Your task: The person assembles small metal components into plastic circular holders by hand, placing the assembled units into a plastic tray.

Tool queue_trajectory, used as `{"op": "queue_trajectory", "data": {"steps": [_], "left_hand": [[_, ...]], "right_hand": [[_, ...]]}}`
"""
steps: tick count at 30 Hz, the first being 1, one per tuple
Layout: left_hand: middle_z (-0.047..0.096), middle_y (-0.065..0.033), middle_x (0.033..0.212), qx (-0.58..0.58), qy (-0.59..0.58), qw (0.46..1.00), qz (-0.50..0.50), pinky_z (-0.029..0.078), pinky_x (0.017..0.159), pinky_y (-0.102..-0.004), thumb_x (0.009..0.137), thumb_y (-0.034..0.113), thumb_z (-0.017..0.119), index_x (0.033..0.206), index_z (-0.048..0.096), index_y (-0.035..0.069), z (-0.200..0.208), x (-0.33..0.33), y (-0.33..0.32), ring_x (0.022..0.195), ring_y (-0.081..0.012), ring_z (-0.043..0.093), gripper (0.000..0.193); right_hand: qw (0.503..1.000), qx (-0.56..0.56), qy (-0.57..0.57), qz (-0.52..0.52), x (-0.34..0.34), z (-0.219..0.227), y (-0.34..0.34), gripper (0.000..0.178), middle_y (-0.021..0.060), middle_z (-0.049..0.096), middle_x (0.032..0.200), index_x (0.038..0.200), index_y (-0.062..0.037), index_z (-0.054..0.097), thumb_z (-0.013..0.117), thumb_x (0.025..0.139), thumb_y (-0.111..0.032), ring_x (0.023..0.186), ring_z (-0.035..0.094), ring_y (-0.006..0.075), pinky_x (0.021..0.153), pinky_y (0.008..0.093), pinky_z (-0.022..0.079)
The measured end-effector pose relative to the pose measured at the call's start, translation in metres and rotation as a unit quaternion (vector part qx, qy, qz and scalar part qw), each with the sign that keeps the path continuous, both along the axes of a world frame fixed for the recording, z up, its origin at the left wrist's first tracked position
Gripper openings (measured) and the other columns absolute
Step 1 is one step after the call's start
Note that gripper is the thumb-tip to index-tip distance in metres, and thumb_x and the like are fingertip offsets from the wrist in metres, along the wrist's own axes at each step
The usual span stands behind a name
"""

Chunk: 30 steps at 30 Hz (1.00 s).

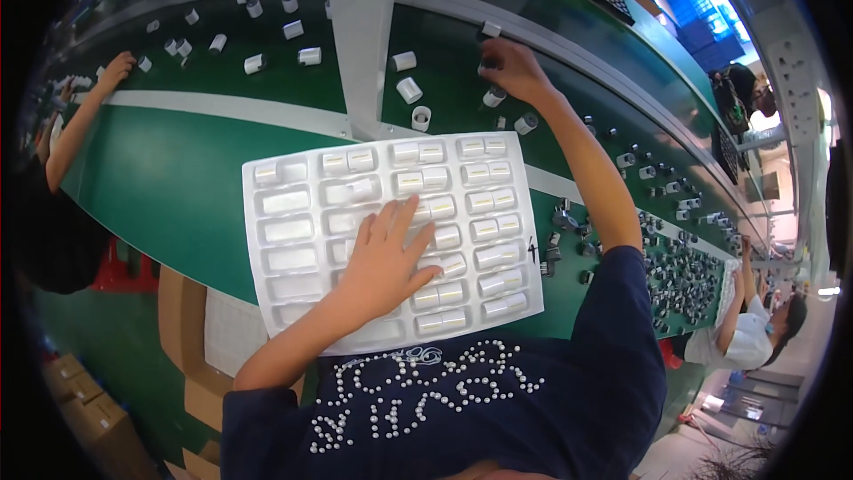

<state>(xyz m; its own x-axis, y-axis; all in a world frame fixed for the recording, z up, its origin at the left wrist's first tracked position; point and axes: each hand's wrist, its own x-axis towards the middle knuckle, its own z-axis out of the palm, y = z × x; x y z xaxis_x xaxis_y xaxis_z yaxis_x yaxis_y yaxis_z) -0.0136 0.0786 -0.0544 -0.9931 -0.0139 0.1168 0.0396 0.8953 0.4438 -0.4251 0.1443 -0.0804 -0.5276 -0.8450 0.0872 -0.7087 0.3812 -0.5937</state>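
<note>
A white moulded tray (286,231) with rows of pockets lies tilted in front of me on the green work surface. White cylinders (493,201) lie in pairs in its right-hand columns; most pockets of the leftmost column hold nothing. My left hand (382,258) rests across the middle of the tray, fingers spread, hiding several pockets. My right hand (514,71) reaches out over the green conveyor belt, its fingers curled round a small cylinder that is partly hidden. Just below these fingers another white cylinder (494,97) lies on the belt.
More white cylinders (409,90) lie scattered along the belt. A grey metal post (360,44) rises beyond the tray. Many small metallic parts (680,289) cover the surface at right. Another person's hand (115,71) is over the belt at left. An open cardboard box (182,329) stands lower left.
</note>
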Motion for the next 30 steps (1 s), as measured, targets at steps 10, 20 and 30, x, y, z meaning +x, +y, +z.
{"op": "queue_trajectory", "data": {"steps": [10,20,30], "left_hand": [[0.058,-0.0121,0.122,0.071,0.057,0.996,0.024,0.045,0.095,-0.0427,0.082,0.010,0.070,0.118,0.064,0.009,-0.012,-0.017,-0.020,0.113,-0.0344,0.052,0.037],[0.058,-0.0136,0.110,0.124,0.066,0.990,0.032,0.045,0.092,-0.0412,0.080,0.008,0.071,0.115,0.062,0.003,-0.007,-0.027,-0.027,0.103,-0.0329,0.052,0.036],[0.066,-0.0102,0.111,0.819,-0.060,0.540,0.184,0.051,0.101,-0.0351,0.095,0.005,0.061,0.129,0.053,0.003,0.039,-0.021,-0.028,0.102,-0.0195,0.064,0.035]], "right_hand": [[0.996,0.047,-0.063,0.049,-0.033,0.000,0.064,0.054,0.0124,0.062,0.129,0.131,-0.0026,0.059,0.073,0.079,-0.004,0.120,0.059,0.0225,0.100,0.0326,0.049],[0.982,-0.084,-0.159,-0.058,-0.014,0.000,0.078,0.029,0.0118,0.068,0.115,0.117,0.0007,0.065,0.070,0.090,-0.006,0.101,0.066,0.0166,0.089,0.0262,0.052],[0.719,-0.299,-0.626,0.046,0.143,0.062,0.079,0.052,0.0089,0.060,0.110,0.143,0.0055,0.043,0.056,0.101,-0.022,0.096,0.058,0.0143,0.075,0.0246,0.052]]}}
